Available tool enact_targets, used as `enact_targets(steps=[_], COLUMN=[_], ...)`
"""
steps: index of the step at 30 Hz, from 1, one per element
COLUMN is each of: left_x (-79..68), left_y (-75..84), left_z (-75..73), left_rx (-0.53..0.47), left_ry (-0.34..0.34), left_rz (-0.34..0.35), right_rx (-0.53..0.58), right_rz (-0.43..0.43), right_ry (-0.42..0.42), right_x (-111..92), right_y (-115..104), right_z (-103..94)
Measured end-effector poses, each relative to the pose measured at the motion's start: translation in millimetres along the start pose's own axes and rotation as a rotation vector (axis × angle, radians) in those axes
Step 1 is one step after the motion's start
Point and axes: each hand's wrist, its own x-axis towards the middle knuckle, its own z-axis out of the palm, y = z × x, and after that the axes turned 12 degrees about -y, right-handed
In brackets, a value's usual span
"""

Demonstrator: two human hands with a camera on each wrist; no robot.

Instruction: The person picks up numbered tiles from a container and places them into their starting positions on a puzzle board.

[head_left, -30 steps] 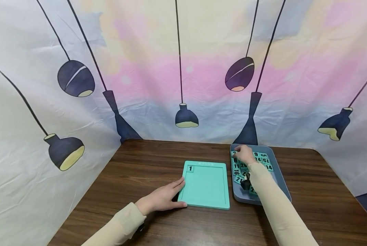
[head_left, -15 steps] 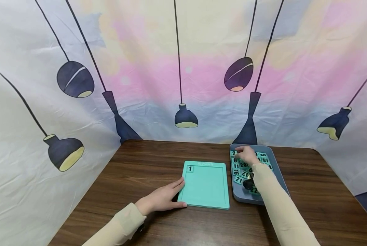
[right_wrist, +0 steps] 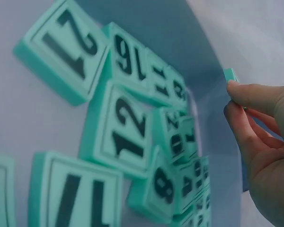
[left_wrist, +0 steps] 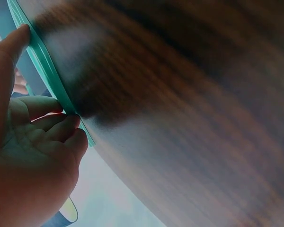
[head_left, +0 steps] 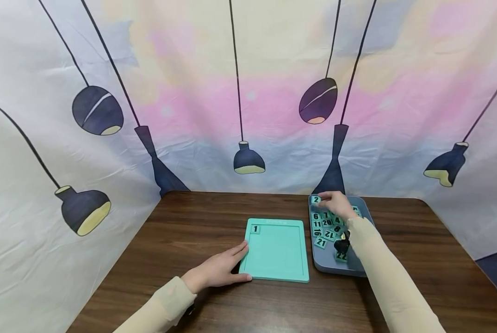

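A turquoise square board (head_left: 278,253) lies on the table, with a tile marked 1 (head_left: 254,229) in its upper left corner. My left hand (head_left: 216,270) rests against the board's left edge, thumb near the lower corner; in the left wrist view its fingertips (left_wrist: 72,119) touch the rim. My right hand (head_left: 340,204) is over the far end of the grey-blue tray (head_left: 324,262). Thumb and finger pinch the number tile (head_left: 316,199) marked 2, raised above the other tiles. In the right wrist view, only a small part of this tile (right_wrist: 230,75) shows.
Several turquoise number tiles lie in the tray, among them 21 (head_left: 320,243), 22 (head_left: 341,256) and 12 (right_wrist: 128,127). The right sleeve (head_left: 392,273) covers part of the tray. A cloth printed with lamps (head_left: 249,159) hangs behind the wooden table (head_left: 207,222).
My right hand has lifted the tile marked 2 slightly up from the tray's far left corner. The left hand and the board stay in place; the head view has shifted a little.
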Motion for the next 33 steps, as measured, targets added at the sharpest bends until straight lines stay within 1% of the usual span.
enact_targets(steps=[3, 7, 11, 15, 18, 21, 25, 27, 29, 33], left_x=[-0.2, 0.5, 1.4, 1.7, 2.5, 4.0, 4.7, 4.1, 3.3, 1.8], left_y=[-0.4, -1.9, -2.9, -2.5, -0.4, 2.2, 4.2, 4.1, 3.5, 1.5], left_z=[0.1, 0.0, 0.4, 1.3, 1.3, -0.3, -1.0, -0.3, 0.4, 0.8], left_rx=[-0.003, -0.016, -0.017, -0.009, -0.011, -0.019, -0.026, -0.028, -0.028, -0.026], left_ry=[0.002, 0.003, -0.001, -0.005, -0.003, -0.003, -0.01, -0.014, -0.014, -0.015], left_rz=[-0.001, -0.001, -0.004, -0.011, -0.012, -0.006, -0.012, -0.022, -0.025, -0.032], right_rx=[-0.022, -0.035, -0.026, -0.023, -0.041, -0.05, -0.07, -0.085, -0.107, -0.119], right_rz=[-0.023, -0.06, -0.091, -0.098, -0.093, -0.071, -0.065, -0.075, -0.091, -0.088], right_ry=[-0.017, -0.054, -0.095, -0.128, -0.153, -0.172, -0.204, -0.212, -0.21, -0.192], right_x=[4, 10, 15, 20, 22, 21, 19, 19, 19, 20], right_y=[-9, -25, -42, -55, -62, -68, -70, -70, -70, -71], right_z=[2.1, 13.4, 31.1, 52.0, 66.8, 81.0, 99.3, 107.5, 113.9, 122.9])
